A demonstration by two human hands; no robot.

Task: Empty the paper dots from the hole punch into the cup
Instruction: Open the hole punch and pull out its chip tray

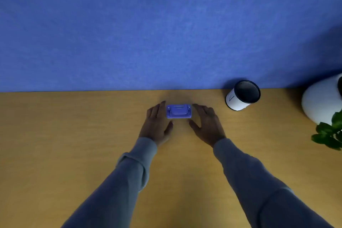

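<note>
A small purple hole punch [178,111] lies flat on the wooden table [74,144], near its far edge. My left hand [157,124] rests just left of it with fingers apart, its fingertips beside the punch's left end. On the punch's other side lies my right hand [206,125], fingers spread, close to its right end. Neither hand grips the punch. A white cup [242,95] with a dark inside stands upright to the right, at the table's back edge.
A blue felt wall [166,24] rises straight behind the table. A large white rounded pot [322,102] with green leaves [329,133] stands at the far right, past the cup.
</note>
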